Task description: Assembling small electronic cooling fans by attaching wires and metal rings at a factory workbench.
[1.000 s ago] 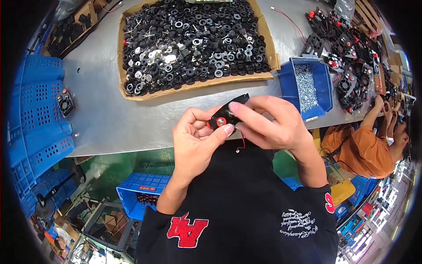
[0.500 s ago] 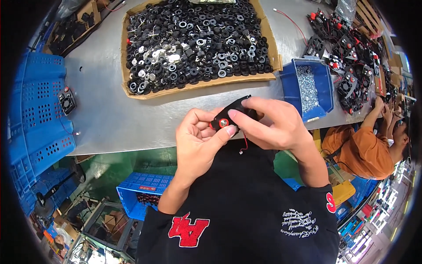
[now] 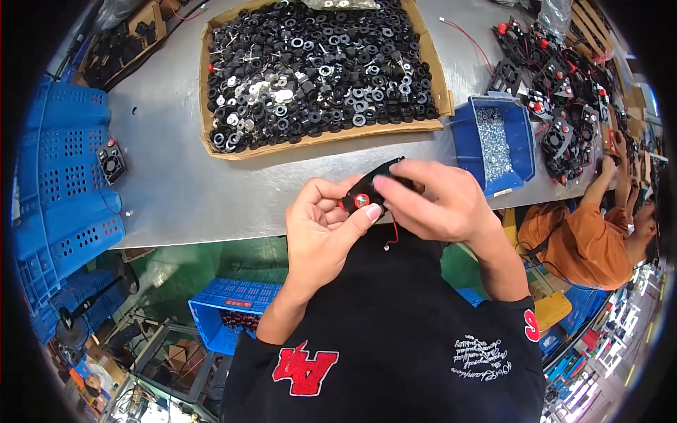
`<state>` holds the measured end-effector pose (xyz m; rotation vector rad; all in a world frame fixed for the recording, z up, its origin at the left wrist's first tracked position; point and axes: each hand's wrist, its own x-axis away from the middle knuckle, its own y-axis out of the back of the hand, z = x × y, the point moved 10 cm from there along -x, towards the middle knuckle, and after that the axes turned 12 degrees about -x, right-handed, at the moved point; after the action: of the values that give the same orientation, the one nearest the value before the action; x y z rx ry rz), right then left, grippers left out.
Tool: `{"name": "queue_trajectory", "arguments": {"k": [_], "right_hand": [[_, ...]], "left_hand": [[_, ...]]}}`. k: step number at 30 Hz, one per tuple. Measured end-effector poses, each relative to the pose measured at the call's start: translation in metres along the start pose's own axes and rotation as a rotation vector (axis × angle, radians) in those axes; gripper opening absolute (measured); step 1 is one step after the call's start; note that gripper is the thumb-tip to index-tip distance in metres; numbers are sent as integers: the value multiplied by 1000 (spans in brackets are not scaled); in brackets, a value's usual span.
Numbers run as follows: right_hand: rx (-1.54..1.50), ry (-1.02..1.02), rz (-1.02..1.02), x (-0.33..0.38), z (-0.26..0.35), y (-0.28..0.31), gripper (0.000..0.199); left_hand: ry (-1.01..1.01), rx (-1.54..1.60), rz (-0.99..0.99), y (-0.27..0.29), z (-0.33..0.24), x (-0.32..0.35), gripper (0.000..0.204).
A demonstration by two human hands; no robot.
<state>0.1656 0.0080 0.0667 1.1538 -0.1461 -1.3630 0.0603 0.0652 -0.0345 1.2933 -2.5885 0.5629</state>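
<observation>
Between both hands, over the near edge of the metal table, is a small black fan assembly (image 3: pixel 377 178). A red ring with a shiny metal centre (image 3: pixel 361 200) sits on its left end, and a red wire (image 3: pixel 395 229) with a white plug dangles below. My left hand (image 3: pixel 321 229) grips the left end, the thumb pressed next to the red ring. My right hand (image 3: pixel 448 201) is closed on the right part, thumb and fingers over its top; they hide much of it.
A cardboard tray (image 3: pixel 310 141) of black rings and washers lies ahead. To its right are a blue bin (image 3: pixel 523 151) of small metal parts and a pile of fan assemblies (image 3: pixel 557 137). Blue crates (image 3: pixel 63 190) and a single fan (image 3: pixel 111 163) stand left. A co-worker (image 3: pixel 575 240) sits at right.
The fan assembly and both hands stay nearly in place; my right fingers shift slightly on it. The co-worker's arms at right have moved. The view has shifted a little.
</observation>
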Motion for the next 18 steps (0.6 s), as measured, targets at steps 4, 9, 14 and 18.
{"name": "queue_trajectory", "arguments": {"k": [4,9,14,18], "right_hand": [[20,-60,-35,0,-5,2,41],[17,-61,-34,-3,-5,2,41],[17,-30,-50,1,-4,2,42],[-1,-90,-43,1,-7,4,41]], "left_hand": [[-8,39,14,2,1,-1,28],[-17,50,13,2,0,-2,27],[-30,35,-3,1,-4,-2,27],[-126,-88,-73,4,-9,1,30]]}}
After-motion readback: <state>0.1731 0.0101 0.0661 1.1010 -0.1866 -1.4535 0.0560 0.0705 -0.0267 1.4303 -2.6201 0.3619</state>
